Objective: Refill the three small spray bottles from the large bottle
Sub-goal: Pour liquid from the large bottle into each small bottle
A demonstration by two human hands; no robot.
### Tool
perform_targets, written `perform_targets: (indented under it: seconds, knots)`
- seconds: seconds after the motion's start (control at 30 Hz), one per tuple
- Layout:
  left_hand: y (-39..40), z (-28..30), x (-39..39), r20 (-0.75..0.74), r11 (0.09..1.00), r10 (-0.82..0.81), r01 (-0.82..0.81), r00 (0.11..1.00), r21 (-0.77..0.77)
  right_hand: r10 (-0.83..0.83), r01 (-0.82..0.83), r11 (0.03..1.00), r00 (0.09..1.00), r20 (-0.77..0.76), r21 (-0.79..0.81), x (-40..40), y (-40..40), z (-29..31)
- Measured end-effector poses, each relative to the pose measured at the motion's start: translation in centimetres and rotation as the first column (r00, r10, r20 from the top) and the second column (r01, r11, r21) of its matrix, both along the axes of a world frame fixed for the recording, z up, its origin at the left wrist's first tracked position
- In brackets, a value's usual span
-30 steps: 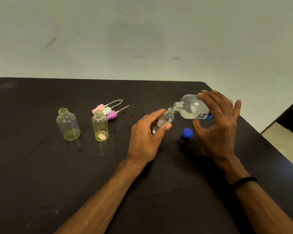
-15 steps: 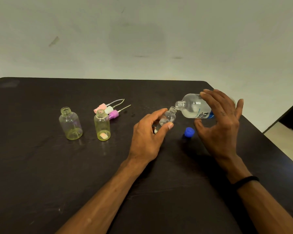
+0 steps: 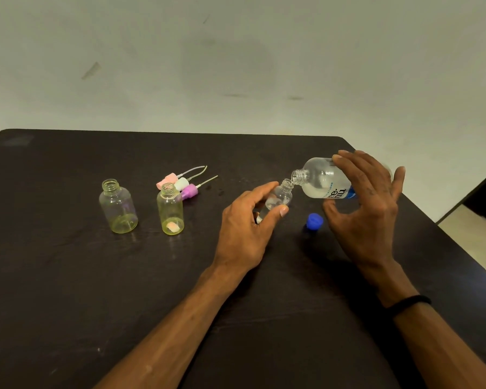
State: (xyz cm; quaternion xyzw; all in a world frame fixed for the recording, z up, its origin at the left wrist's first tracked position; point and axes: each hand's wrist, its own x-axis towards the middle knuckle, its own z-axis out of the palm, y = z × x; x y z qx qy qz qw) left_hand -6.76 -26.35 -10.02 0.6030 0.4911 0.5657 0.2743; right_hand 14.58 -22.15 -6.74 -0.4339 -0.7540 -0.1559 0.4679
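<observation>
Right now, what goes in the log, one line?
step: pouring | left hand: tilted small bottle | right hand: large bottle | two small bottles waiting

The dark table (image 3: 68,290) is left bare across the lower left and centre foreground. At centre left, passage is blocked by two upright open bottles (image 3: 118,210) and three spray caps (image 3: 181,183) just behind. At centre right, the space is taken by both hands, the tilted large bottle (image 3: 323,182) and a blue cap (image 3: 314,221).
</observation>
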Motion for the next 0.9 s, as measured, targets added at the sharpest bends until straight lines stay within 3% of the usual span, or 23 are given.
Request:
perform_targets:
  seconds: [0.9]
  knots:
    - [0.02,0.03,-0.03,-0.016,1.0,-0.003,0.003,1.0,-0.008,0.004,-0.004,1.0,1.0,0.006,-0.003,0.11,0.22,-0.11]
